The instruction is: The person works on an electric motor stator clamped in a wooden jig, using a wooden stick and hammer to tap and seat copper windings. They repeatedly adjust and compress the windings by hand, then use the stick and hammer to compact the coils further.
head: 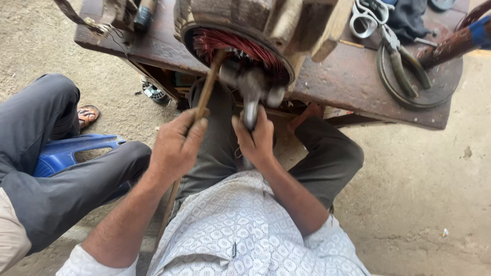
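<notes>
The electric motor stator stands on a dark, worn wooden workbench, its open end facing the person, and red-brown copper windings show inside its rim. The left hand, below the stator, has its fingers wrapped tight around a wooden stick, whose upper end rests against the windings at the stator's lower left rim. The right hand, just right of the left hand, is closed firmly round the metal handle of a hammer; the blurred hammer head is at the stator's lower rim, just beside the stick's tip. To the right of the stator, pliers lie on a round metal disc, with scissors above them. Left of the stator, another person's grey-trousered legs straddle a blue plastic stool.
</notes>
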